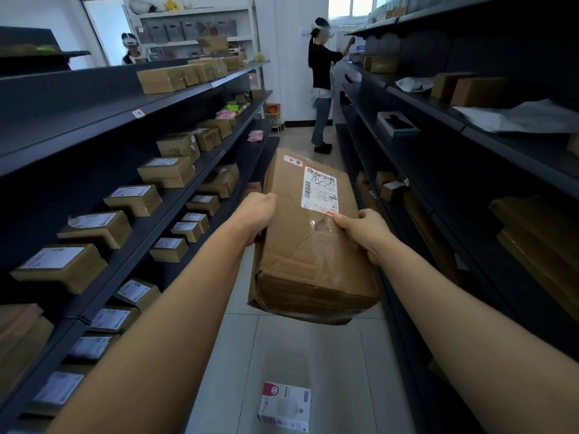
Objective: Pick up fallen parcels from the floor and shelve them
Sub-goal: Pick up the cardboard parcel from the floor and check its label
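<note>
- Nearest the camera, a small white box (285,407) with a red corner panel is lying flat on the pale tiled floor (329,371) of the aisle, between the two forearms.
- Both bare arms are reaching forward over it, carrying a long brown cardboard parcel (310,242) in the air above the floor, its near end dented and creased.
- The left hand (258,214) is gripping the parcel's left long edge, fingers curled under and out of sight.
- The right hand (360,228) is clamping the right edge, its thumb pressing on top just below the white shipping label (319,191), which is bearing black scrawl.
- To the left, dark shelving (131,214) is holding rows of small labelled brown cartons (134,200) on several levels.
- To the right, another dark shelf unit (470,183) is carrying fewer goods: brown boxes, pale wrapped packets, and a flat box (397,123) with a dark insert.
- Further down the aisle, a person in a black top (322,86) wearing a white headset is standing side-on, reaching toward the right shelves.
- At the far left, another person (131,50) with a headset is showing behind the left shelving, near white racks (194,29) holding grey bins.
</note>
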The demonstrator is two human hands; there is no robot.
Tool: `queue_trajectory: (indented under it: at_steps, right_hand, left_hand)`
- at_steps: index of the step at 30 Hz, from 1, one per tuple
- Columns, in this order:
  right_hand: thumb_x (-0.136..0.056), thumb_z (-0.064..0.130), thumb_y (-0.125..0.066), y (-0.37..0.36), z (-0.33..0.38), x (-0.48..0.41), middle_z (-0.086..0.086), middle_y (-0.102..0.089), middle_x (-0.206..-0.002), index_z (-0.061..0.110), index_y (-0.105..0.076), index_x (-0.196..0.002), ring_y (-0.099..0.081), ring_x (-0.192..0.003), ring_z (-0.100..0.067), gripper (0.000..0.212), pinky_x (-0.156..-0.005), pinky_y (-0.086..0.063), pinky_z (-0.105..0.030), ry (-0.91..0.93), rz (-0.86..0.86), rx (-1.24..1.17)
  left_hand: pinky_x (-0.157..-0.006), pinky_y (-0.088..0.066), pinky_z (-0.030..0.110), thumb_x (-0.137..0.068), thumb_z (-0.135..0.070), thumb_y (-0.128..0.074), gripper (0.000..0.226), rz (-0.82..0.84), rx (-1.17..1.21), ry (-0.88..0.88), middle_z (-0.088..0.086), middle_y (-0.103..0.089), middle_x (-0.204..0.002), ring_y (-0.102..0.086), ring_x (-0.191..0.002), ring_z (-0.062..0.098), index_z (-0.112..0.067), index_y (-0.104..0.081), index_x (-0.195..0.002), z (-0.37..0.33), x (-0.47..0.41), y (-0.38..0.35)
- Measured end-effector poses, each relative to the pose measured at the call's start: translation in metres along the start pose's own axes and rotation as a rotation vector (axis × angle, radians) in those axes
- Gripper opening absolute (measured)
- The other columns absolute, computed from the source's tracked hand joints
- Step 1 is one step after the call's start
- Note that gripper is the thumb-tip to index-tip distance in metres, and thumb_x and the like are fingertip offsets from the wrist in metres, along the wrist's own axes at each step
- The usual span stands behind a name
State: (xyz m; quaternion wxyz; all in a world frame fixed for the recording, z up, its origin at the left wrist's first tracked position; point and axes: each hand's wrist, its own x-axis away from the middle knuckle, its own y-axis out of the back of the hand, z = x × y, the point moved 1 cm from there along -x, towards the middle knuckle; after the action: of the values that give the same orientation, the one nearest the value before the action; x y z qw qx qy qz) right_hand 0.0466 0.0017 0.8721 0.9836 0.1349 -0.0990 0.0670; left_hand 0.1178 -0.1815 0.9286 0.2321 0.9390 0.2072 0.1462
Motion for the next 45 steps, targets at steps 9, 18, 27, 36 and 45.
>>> queue_trajectory:
  at_steps: [9, 18, 27, 36, 45]
  right_hand:
    - [-0.092, 0.016, -0.066, -0.008, 0.017, 0.006, -0.006, -0.053, -0.142, 0.018, -0.033, -0.149, -0.051, -0.108, -0.016, 0.066, -0.092, -0.047, -0.039, 0.217, -0.002, -0.046]
    - [-0.092, 0.015, -0.066, -0.018, 0.019, 0.013, -0.003, -0.043, -0.148, 0.023, -0.025, -0.152, -0.046, -0.117, -0.014, 0.074, -0.103, -0.044, -0.042, 0.313, -0.004, -0.139]
    - [-0.089, 0.021, -0.07, -0.017, 0.03, 0.015, -0.002, -0.048, -0.142, 0.034, -0.03, -0.146, -0.051, -0.126, -0.022, 0.071, -0.102, -0.048, -0.044, 0.418, -0.014, -0.241]
    - [-0.093, 0.023, -0.065, -0.023, 0.048, 0.021, 0.005, -0.05, -0.13, 0.034, -0.025, -0.146, -0.053, -0.122, -0.019, 0.068, -0.103, -0.048, -0.044, 0.478, -0.024, -0.276]
    - [-0.094, 0.022, -0.064, -0.039, 0.06, 0.016, 0.003, -0.052, -0.135, 0.034, -0.024, -0.148, -0.054, -0.123, -0.017, 0.068, -0.104, -0.047, -0.043, 0.519, -0.042, -0.29]
  left_hand:
    - [-0.076, -0.049, 0.028, -0.101, -0.031, -0.038, 0.049, -0.083, 0.17, -0.021, 0.015, -0.057, -0.127, -0.057, -0.103, 0.025, 0.001, -0.042, -0.138, 0.027, -0.01, -0.006]
    - [-0.093, -0.04, 0.034, -0.097, -0.045, -0.047, 0.068, -0.141, 0.326, -0.181, 0.009, -0.046, -0.142, -0.049, -0.12, 0.022, -0.012, -0.021, -0.15, 0.032, -0.008, -0.007]
    - [-0.103, -0.043, 0.037, -0.094, -0.044, -0.053, 0.069, -0.168, 0.426, -0.326, 0.003, -0.046, -0.142, -0.049, -0.126, 0.02, -0.018, -0.022, -0.149, 0.03, -0.005, -0.006]
    - [-0.106, -0.044, 0.044, -0.092, -0.048, -0.054, 0.071, -0.18, 0.458, -0.413, 0.0, -0.05, -0.139, -0.052, -0.125, 0.019, -0.021, -0.022, -0.149, 0.018, -0.011, 0.007]
    - [-0.105, -0.044, 0.048, -0.087, -0.053, -0.057, 0.075, -0.162, 0.484, -0.444, 0.0, -0.053, -0.138, -0.054, -0.124, 0.019, -0.024, -0.025, -0.147, 0.02, -0.027, 0.023]
